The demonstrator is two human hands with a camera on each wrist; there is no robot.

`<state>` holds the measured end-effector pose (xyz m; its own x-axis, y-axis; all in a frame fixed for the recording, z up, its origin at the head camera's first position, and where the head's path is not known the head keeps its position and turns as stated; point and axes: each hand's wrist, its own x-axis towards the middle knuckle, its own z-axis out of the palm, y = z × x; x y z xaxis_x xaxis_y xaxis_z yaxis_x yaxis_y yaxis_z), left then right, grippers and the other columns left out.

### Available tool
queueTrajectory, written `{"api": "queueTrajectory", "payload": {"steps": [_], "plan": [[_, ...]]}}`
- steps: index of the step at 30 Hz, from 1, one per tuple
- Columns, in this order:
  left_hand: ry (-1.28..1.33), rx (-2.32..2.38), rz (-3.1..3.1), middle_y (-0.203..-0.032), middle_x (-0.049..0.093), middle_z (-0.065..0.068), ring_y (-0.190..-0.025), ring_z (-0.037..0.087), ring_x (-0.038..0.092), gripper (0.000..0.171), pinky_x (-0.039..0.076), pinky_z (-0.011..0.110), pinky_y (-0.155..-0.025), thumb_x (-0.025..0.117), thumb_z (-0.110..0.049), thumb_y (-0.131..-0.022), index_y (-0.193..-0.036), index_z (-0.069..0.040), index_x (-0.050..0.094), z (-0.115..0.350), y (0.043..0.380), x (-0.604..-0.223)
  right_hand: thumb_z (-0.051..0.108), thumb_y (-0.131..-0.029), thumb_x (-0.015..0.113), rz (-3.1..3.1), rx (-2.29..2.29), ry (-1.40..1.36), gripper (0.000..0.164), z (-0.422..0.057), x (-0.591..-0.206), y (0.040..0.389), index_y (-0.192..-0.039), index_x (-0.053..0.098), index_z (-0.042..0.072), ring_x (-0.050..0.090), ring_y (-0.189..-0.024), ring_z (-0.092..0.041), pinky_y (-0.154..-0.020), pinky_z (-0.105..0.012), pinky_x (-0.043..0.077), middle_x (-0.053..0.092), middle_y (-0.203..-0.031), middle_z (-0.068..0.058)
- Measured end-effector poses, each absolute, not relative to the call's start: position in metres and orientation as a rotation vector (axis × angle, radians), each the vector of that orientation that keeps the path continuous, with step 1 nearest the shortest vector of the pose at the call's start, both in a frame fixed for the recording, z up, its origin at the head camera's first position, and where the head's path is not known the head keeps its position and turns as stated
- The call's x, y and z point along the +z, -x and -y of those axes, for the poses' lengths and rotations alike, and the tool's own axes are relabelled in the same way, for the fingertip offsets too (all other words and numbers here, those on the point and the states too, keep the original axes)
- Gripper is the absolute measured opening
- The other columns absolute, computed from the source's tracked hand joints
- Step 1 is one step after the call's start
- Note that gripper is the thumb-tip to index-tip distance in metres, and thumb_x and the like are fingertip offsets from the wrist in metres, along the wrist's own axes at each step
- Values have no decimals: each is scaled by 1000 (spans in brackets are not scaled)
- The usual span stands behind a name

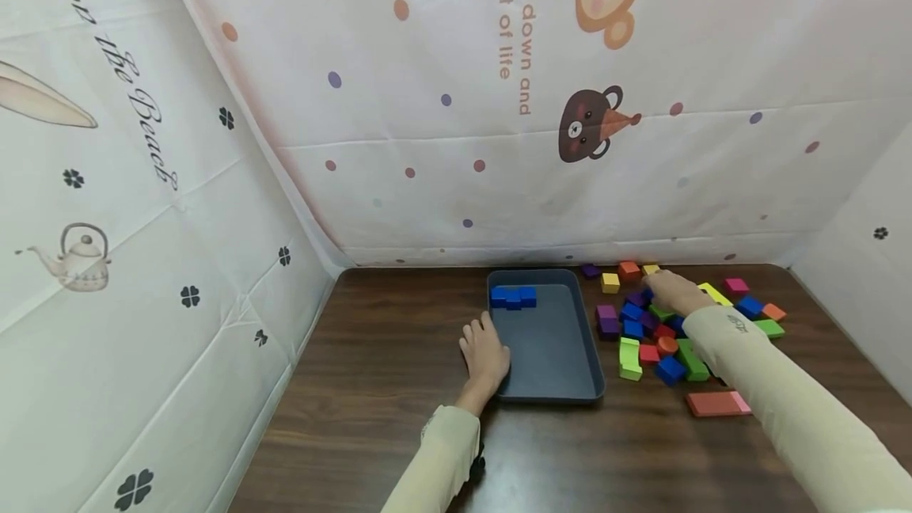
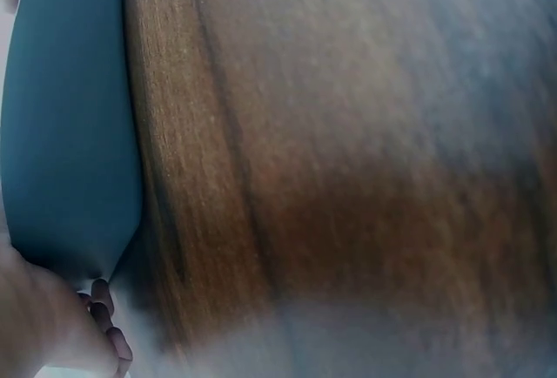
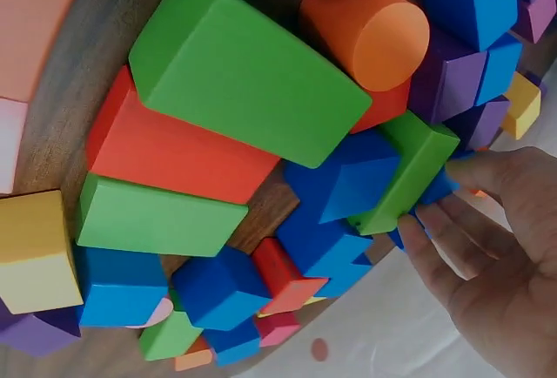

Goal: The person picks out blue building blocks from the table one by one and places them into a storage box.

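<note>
My left hand (image 1: 486, 352) rests at the left rim of a dark grey tray (image 1: 549, 362), its fingers on the outer side. In the left wrist view, the hand (image 2: 52, 321) shows in the lower corner against the tray (image 2: 74, 125). Near the top of the tray's inside lie joined-looking blue blocks (image 1: 513, 298). Over the block pile, my right hand (image 1: 673, 291) pinches a small blue block (image 3: 441, 187) between thumb and fingers, partly hidden by them. Beside those fingertips is a light green block (image 3: 413, 169), with a blue block (image 3: 348, 173) next to it.
Several coloured blocks lie right of the tray, among them an orange cylinder (image 3: 392, 43), a large green block (image 3: 248, 69) and a yellow block (image 1: 609, 283). Nearer me sits a flat reddish block (image 1: 712, 404). A printed cloth wall (image 1: 427, 204) borders the table's back edge.
</note>
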<state>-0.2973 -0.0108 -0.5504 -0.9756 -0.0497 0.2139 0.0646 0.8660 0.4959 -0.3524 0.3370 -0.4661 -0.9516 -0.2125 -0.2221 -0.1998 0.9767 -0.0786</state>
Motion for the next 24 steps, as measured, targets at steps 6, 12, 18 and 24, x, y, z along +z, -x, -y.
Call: {"api": "queueTrajectory", "payload": {"steps": [6, 12, 18, 24], "plan": [[23, -782, 2803, -119, 60, 21, -104, 33, 48, 62, 40, 46, -88, 72, -3, -86, -143, 1, 47, 11, 298, -552, -4, -90, 66, -2904, -105, 344, 31, -337, -468, 353, -121, 64, -12, 63, -109, -50, -88, -57, 55, 65, -117, -34], [21, -794, 2807, -120, 60, 20, -105, 33, 48, 61, 40, 45, -87, 70, -2, -86, -142, 1, 48, 11, 299, -552, -5, -88, 68, -2946, -111, 336, 28, -335, -470, 355, -116, 67, -9, 67, -99, -45, -83, -57, 57, 67, -112, -31], [16, -810, 2816, -120, 60, 20, -106, 33, 48, 61, 40, 46, -88, 70, -2, -86, -143, 1, 47, 10, 298, -550, -5, -88, 69, -2968, -126, 299, 25, -336, -465, 357, -112, 65, -10, 67, -86, -36, -77, -54, 58, 68, -103, -28], [29, -800, 2819, -121, 60, 20, -108, 34, 48, 61, 41, 46, -89, 70, -2, -86, -143, 1, 47, 10, 297, -550, -10, -86, 65, -2981, -149, 295, 30, -338, -459, 359, -116, 66, -11, 68, -92, -42, -79, -55, 57, 67, -111, -32]]}}
